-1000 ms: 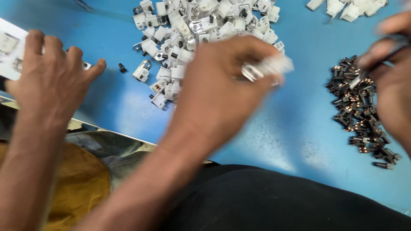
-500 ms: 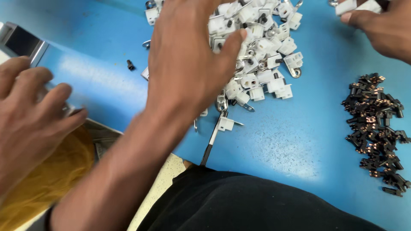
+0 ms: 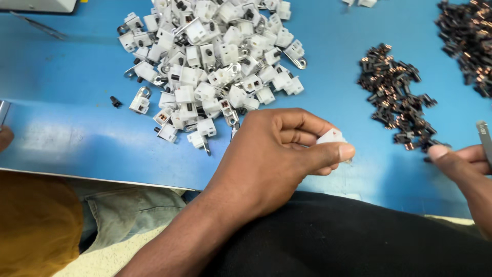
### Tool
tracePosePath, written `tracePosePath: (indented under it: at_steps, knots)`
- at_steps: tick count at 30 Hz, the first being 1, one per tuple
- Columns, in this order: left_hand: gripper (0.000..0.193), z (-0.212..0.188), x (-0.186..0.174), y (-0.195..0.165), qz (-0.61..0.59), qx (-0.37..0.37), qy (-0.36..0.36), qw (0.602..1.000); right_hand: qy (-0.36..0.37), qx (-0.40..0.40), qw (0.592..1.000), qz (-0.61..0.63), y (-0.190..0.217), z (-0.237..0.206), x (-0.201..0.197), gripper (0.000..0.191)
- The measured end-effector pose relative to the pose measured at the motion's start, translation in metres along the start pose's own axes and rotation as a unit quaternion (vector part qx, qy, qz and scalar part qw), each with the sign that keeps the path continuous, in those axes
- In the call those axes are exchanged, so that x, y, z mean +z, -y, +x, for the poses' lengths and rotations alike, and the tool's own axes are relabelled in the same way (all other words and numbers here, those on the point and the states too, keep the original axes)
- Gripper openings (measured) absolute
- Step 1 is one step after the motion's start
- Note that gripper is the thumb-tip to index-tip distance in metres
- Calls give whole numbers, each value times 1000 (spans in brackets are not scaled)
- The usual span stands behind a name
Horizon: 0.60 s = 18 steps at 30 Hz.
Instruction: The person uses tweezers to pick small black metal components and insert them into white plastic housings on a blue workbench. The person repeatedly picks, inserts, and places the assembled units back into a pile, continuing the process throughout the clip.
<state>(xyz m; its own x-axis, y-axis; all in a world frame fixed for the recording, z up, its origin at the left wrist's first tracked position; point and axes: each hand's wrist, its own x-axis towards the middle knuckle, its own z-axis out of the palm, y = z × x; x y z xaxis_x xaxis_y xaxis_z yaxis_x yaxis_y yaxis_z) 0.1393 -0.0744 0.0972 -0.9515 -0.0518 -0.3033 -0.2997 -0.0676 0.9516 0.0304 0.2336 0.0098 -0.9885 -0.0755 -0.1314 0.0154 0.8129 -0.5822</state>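
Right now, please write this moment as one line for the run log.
left hand: holds white plastic part in fingers | right hand: grips metal tweezers beside dark parts pile | white parts heap: on blue table

My left hand (image 3: pixel 279 154) hides most of the white part (image 3: pixel 332 137); my right hand (image 3: pixel 464 164) is cut off at the frame's edge.

Glossy blue worktable (image 3: pixel 72 133), pale floor (image 3: pixel 118 251)

The single head view looks steeply down from close above the near edge of the blue table (image 3: pixel 77 138), facing away from the body, with the pile of white plastic parts (image 3: pixel 215 66) toward 12 o'clock.
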Motion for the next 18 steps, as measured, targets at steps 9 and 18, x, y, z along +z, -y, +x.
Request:
tracePosePath:
  at_steps: [9,18]
  knots:
    - [38,-5,16,3,-34,73,42,996,-133,54,990,10,-9,-22,21,45]
    - [38,-20,22,2,10,48,39,998,-106,44,993,29,-7,-28,12,27]
